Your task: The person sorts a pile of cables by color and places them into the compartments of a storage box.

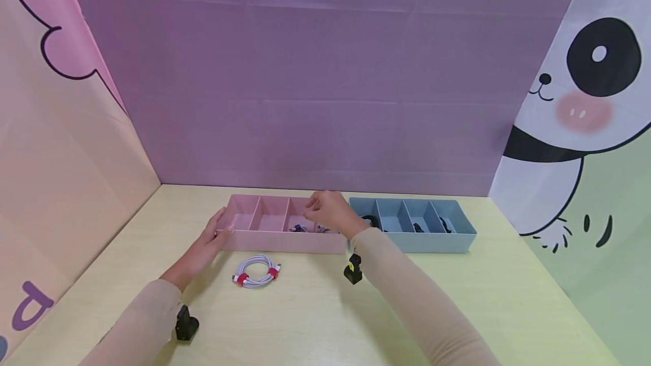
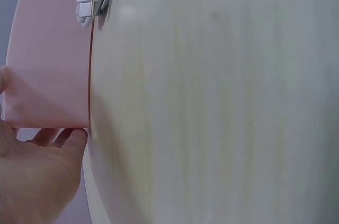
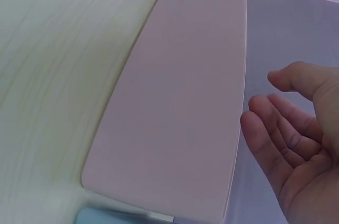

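Observation:
A pink compartment box [image 1: 285, 242] stands toward the back of the table. My left hand [image 1: 205, 242] holds its left end, the thumb at the front and the fingers against the end wall in the left wrist view. Over the box's right compartments hovers my right hand [image 1: 331, 210], fingers loosely bent and nothing between them; the right wrist view shows thumb and fingertips apart. Small dark cables [image 1: 298, 229] lie in the pink box's right half, partly hidden by the front wall. A coiled white cable [image 1: 258, 257] with red straps rests on the table before the box.
To the right, a blue compartment box [image 1: 427, 243] stands beside the pink one, with black cables [image 1: 444, 225] in several compartments. A purple backdrop [image 1: 325, 100] rises behind the table, and printed panels stand at both sides.

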A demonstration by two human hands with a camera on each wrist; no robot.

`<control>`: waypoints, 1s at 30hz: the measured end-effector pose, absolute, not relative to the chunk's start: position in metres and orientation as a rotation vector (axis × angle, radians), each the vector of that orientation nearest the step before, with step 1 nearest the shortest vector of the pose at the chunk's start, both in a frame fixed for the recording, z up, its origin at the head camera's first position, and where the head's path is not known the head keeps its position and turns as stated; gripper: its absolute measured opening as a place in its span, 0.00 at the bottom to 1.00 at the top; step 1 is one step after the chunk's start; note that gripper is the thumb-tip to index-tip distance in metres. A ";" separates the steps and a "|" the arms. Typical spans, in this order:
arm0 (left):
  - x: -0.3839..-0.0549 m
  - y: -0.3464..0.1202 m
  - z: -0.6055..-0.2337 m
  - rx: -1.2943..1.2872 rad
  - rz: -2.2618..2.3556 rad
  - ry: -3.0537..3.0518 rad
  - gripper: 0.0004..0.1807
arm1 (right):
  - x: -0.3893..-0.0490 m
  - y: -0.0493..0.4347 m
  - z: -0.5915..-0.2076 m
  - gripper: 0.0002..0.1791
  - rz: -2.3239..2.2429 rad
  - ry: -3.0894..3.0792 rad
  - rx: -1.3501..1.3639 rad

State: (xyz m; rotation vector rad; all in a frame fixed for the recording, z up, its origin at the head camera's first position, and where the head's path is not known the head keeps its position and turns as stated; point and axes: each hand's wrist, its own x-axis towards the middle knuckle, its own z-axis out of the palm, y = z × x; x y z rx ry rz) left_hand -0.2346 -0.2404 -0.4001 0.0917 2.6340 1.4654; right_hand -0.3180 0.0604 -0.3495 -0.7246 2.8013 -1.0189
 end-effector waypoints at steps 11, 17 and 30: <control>-0.234 -0.241 -0.401 0.087 1.469 2.632 0.46 | -0.314 0.056 -0.351 0.10 -1.014 2.789 -0.727; -0.234 -0.241 -0.400 0.092 1.460 2.637 0.46 | -0.313 0.056 -0.351 0.10 -1.032 2.774 -0.731; -0.234 -0.240 -0.400 0.088 1.454 2.644 0.46 | -0.300 0.055 -0.351 0.08 -1.042 2.790 -0.815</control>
